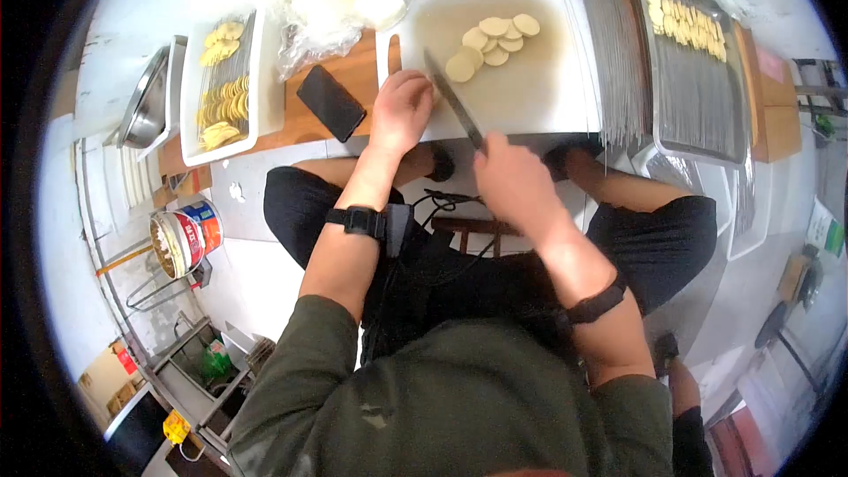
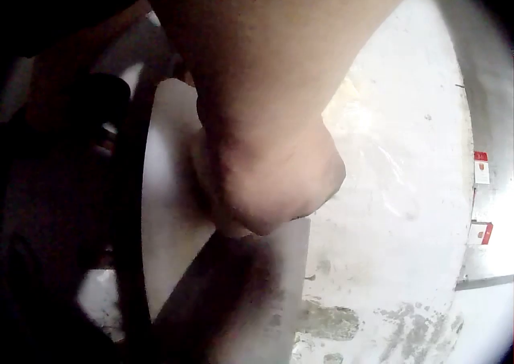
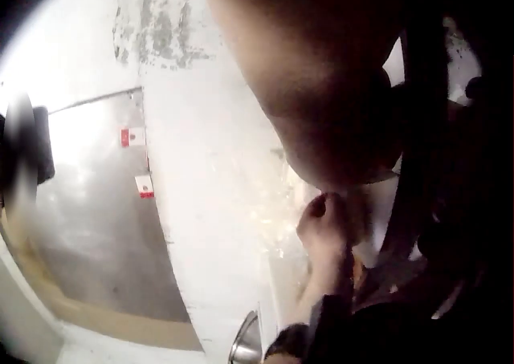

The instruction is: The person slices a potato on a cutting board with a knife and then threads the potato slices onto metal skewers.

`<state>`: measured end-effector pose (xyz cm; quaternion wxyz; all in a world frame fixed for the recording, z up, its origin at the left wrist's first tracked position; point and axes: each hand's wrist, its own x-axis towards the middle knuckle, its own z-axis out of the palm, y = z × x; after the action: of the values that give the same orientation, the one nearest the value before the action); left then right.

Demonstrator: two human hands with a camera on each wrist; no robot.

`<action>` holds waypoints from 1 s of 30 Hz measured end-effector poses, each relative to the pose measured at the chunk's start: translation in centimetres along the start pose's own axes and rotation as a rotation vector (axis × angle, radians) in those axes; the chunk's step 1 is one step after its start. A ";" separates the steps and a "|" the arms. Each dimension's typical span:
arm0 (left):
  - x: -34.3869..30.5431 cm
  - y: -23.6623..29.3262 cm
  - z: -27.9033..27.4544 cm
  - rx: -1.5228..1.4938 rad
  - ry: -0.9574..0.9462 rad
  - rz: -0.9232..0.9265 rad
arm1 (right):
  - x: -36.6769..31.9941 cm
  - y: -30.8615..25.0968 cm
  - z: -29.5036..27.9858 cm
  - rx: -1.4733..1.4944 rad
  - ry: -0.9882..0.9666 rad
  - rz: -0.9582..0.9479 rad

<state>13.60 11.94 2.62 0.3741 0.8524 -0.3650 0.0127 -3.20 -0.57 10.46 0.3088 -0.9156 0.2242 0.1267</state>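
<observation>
My right hand (image 1: 517, 181) grips the handle of a long kitchen knife (image 1: 458, 106), whose blade points away over the near left part of a white cutting board (image 1: 565, 53). Just left of the blade, my left hand (image 1: 402, 112) rests by the board's near left corner with its fingers curled; I cannot tell what, if anything, is inside them. Pale round potato slices (image 1: 495, 28) lie overlapping in a loose group farther up the board. In the right wrist view, the left hand (image 3: 323, 227) shows beyond the dark right hand (image 3: 345, 151).
A black phone (image 1: 331, 103) lies left of the board, below clear plastic bags (image 1: 327, 26). At far left stands a white tray (image 1: 256, 115) of skewered slices. Thin metal skewers (image 1: 605, 53) lie to the right, beside a metal tray (image 1: 698, 115) with more skewered slices.
</observation>
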 end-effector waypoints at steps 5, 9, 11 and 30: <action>-0.3 0.1 -0.1 -0.041 0.017 -0.043 | 2.7 0.9 -1.2 0.608 0.000 0.109; -0.3 -0.4 0.1 -0.100 0.008 -0.104 | 3.6 -0.5 -3.7 1.108 -0.142 0.373; -0.3 -0.7 0.1 -0.059 0.003 -0.085 | 4.3 -0.3 -3.9 1.226 -0.108 0.395; -0.5 -0.5 0.0 -0.018 -0.009 -0.061 | -3.4 -0.7 1.2 -0.027 0.139 -0.156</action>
<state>13.56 12.51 2.18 0.3804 0.8598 -0.3406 -0.0059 -5.90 1.74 11.13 0.2891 -0.9409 0.1715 0.0414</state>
